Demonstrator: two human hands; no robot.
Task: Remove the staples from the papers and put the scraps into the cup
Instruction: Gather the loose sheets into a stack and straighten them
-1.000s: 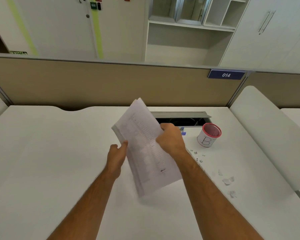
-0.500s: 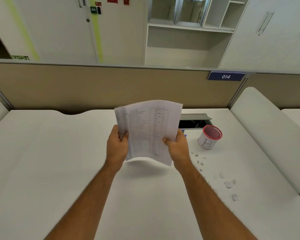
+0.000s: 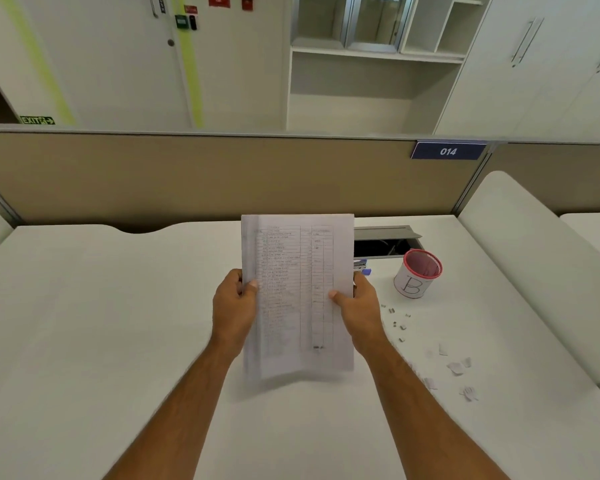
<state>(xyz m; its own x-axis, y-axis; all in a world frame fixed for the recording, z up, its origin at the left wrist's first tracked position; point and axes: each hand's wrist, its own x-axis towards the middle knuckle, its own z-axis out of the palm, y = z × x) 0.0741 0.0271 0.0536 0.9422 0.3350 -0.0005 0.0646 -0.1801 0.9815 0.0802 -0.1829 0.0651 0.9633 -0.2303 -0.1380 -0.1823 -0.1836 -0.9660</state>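
Papers (image 3: 297,292): held upright above the desk (image 3: 101,323), gripped at the side edges by left hand (image 3: 234,306) and right hand (image 3: 361,310), thumbs curled over the front. Scraps (image 3: 456,367) and staples (image 3: 397,322): scattered to the right. Cup (image 3: 417,275): beyond them, contents indiscernible. Stapler (image 3: 361,266): partly hidden behind the papers.

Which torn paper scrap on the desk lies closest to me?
The crumpled white paper scrap, lowest in view at the desk's right edge; the other white scraps lie farther toward the red-rimmed cup.
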